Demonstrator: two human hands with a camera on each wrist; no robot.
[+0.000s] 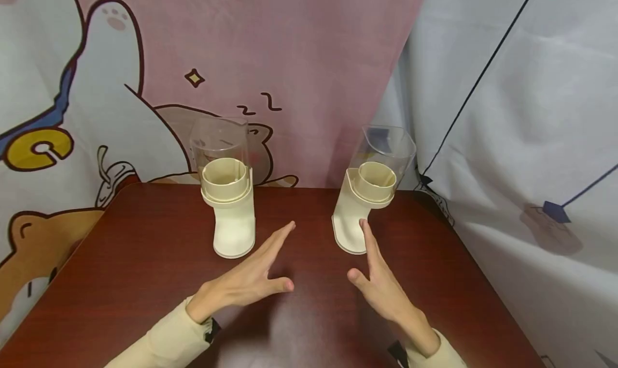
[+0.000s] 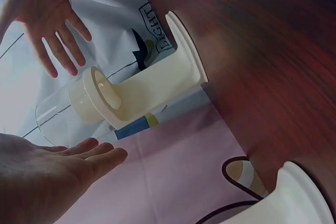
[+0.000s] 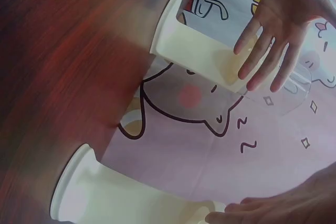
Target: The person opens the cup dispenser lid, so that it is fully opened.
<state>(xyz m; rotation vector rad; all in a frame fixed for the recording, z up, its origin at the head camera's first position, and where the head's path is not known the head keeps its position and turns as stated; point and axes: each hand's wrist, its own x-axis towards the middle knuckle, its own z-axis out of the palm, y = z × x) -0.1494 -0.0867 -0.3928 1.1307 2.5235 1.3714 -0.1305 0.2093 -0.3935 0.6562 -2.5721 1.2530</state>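
Two cream plastic stands, each with a ring-shaped holder and a clear slanted-top container, stand upright on the dark red-brown table. The left stand (image 1: 234, 231) is beyond my left hand (image 1: 246, 279), which hovers with straight fingers and thumb spread apart, holding nothing. My right hand (image 1: 383, 290) hovers likewise in front of the right stand (image 1: 345, 223), its fingertips overlapping the base in the head view. The two palms face each other. In the left wrist view the right stand's clear container (image 2: 55, 119) points away from the table. In the right wrist view the other hand (image 3: 281, 30) partly covers the left stand.
The wooden table (image 1: 145, 282) reaches a pink curtain (image 1: 314, 51) with cartoon animals at the back. A white cloth (image 1: 507, 116) with dark lines hangs along the right side. Both containers stand close to the table's back edge.
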